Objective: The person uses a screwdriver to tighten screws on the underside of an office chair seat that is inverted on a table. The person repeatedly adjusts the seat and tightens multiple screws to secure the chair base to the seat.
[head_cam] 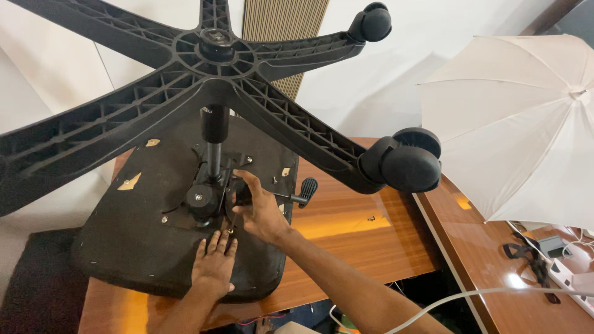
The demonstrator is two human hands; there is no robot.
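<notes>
Head camera view looking down at an office chair turned upside down on a wooden table (pixel 371 241), its black seat underside (pixel 142 235) facing up. From the seat rises a metal column (pixel 214 154) to a black star-shaped base (pixel 216 46) with five spokes, close to the lens. Two black caster wheels show, one at the top (pixel 371 22) and one at the right (pixel 408 162); the other spoke ends run out of frame. The left hand (pixel 214 265) lies flat and open on the seat just below the mechanism plate (pixel 207 198), pressing down and gripping nothing. The right hand (pixel 261 210) has its fingers curled around something slim at the plate's edge; it may be a tool on a screw, but it is too small to tell. One adjustment lever with a black knob (pixel 307 187) sticks out to the right, just past that hand. Done well, this probably calls for steady downward pressure from the flat hand so the seat cannot rock, and the working hand kept square to the fastener. One white photo umbrella (pixel 526 124) stands at the right, above a second table (pixel 495 247) with cables and a white power strip (pixel 572 278).
</notes>
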